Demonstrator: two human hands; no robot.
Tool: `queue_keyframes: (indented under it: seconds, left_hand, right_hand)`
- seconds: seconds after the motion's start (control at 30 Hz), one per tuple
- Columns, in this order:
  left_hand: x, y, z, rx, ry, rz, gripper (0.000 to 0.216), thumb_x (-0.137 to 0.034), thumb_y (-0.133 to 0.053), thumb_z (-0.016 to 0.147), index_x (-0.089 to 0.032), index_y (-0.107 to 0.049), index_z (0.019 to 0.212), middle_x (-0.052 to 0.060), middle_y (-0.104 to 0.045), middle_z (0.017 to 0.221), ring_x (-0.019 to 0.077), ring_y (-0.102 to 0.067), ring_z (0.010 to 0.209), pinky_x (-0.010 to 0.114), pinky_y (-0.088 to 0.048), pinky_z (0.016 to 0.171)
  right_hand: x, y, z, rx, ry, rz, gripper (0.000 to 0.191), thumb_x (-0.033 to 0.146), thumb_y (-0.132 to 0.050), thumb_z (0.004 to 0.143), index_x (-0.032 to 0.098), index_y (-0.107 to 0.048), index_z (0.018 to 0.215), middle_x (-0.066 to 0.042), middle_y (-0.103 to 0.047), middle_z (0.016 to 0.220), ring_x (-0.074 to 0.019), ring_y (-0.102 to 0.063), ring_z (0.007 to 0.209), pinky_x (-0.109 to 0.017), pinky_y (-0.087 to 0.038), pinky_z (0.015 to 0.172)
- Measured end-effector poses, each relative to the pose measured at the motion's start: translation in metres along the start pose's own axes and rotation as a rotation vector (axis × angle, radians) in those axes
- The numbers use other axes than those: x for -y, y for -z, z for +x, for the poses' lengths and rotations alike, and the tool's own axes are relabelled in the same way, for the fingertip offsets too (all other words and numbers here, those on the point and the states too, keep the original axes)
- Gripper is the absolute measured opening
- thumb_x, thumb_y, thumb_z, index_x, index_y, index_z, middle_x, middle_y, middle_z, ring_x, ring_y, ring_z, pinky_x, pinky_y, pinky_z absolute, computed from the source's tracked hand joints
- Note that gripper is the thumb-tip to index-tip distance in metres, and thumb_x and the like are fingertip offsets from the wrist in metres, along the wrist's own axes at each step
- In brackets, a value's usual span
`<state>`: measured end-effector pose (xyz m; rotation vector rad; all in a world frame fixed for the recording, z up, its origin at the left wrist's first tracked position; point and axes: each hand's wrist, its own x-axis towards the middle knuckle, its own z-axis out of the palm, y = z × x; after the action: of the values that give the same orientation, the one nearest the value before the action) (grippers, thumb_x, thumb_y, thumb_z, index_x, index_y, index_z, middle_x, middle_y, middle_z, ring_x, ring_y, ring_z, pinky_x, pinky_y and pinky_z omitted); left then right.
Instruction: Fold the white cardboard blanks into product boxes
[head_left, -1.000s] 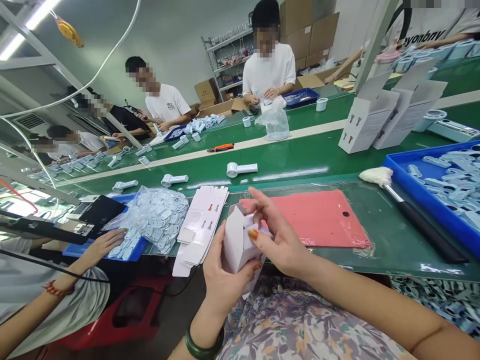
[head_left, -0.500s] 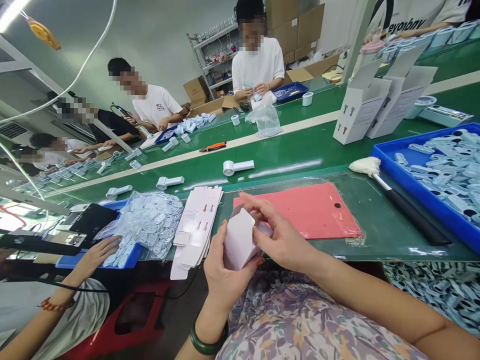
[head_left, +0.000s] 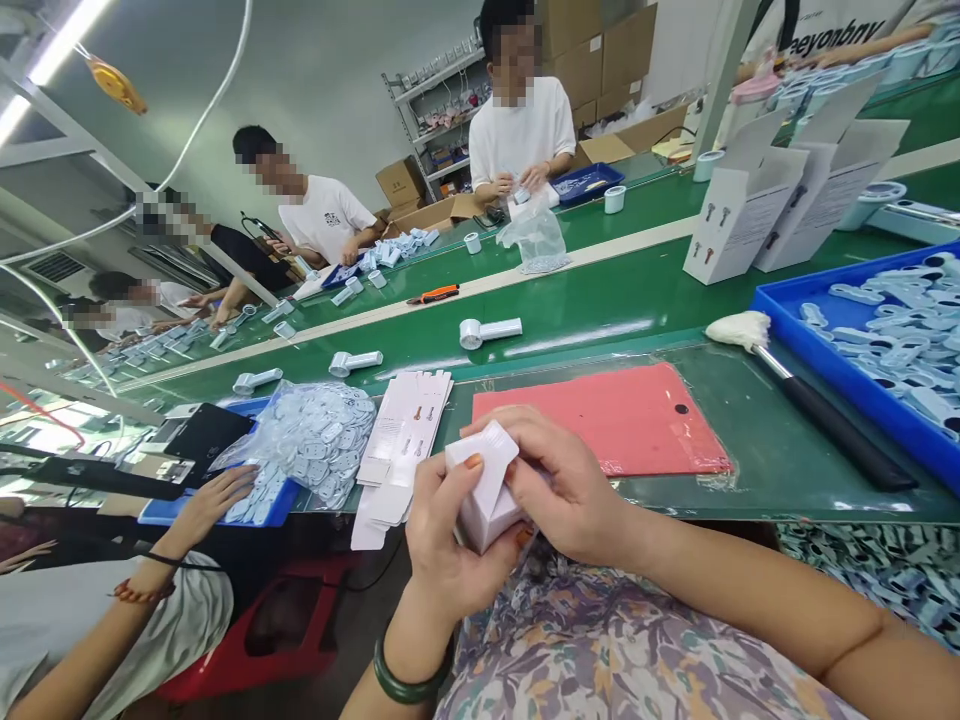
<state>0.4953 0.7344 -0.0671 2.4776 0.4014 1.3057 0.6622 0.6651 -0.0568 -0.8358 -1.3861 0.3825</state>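
A small white cardboard box (head_left: 486,492) sits between both of my hands, just in front of the bench edge. My left hand (head_left: 442,535) cups it from the left and below, thumb pressed on its top flap. My right hand (head_left: 559,485) wraps the box's right side, fingers curled over the flap. To the left of my hands lies a stack of flat white box blanks (head_left: 401,450). A pink mat (head_left: 600,420) lies on the green bench just beyond my hands.
A neighbour's hand (head_left: 214,500) rests on a blue tray by a bag of small white parts (head_left: 315,435). White handheld devices (head_left: 487,330) ride the green conveyor. A brush (head_left: 810,400) and a blue bin of parts (head_left: 885,330) are at right, standing white boxes (head_left: 739,215) behind. Several workers sit opposite.
The open flaps of the box have been folded down. My right hand moved from raised fingers to a grip over the top, and my left thumb came onto the flap.
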Motion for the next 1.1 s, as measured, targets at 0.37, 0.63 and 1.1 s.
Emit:
queue_keyframes:
  seconds: [0.37, 0.63, 1.1]
  left_hand:
    - [-0.032, 0.000, 0.043, -0.225, 0.206, -0.650, 0.042, -0.072, -0.063, 0.089, -0.036, -0.051, 0.108, 0.002, -0.061, 0.122, 0.0287, -0.066, 0.107, 0.049, -0.060, 0.087]
    - [-0.024, -0.038, 0.034, -0.174, 0.758, -1.127, 0.041, -0.036, -0.072, 0.083, -0.029, -0.056, 0.120, 0.005, -0.067, 0.121, 0.0245, -0.066, 0.110, 0.040, -0.057, 0.094]
    - [-0.009, -0.063, 0.034, -0.163, 0.702, -1.096, 0.028, -0.015, -0.065, 0.081, -0.025, -0.061, 0.106, 0.002, -0.069, 0.113, 0.0197, -0.065, 0.104, 0.032, -0.053, 0.090]
  right_hand:
    - [0.018, 0.040, 0.027, 0.239, 0.196, -0.216, 0.089, 0.053, -0.074, 0.092, 0.033, -0.027, 0.165, -0.013, -0.051, 0.149, -0.0348, -0.053, 0.135, -0.051, -0.046, 0.114]
    - [-0.013, 0.058, -0.002, 0.262, 0.185, -0.523, 0.086, 0.033, -0.069, 0.091, 0.032, -0.025, 0.165, -0.014, -0.050, 0.146, -0.0331, -0.053, 0.132, -0.051, -0.049, 0.107]
    - [-0.025, 0.064, -0.017, 0.296, 0.090, -0.609, 0.092, 0.027, -0.068, 0.088, 0.033, -0.021, 0.168, -0.013, -0.046, 0.148, -0.0342, -0.050, 0.132, -0.051, -0.048, 0.106]
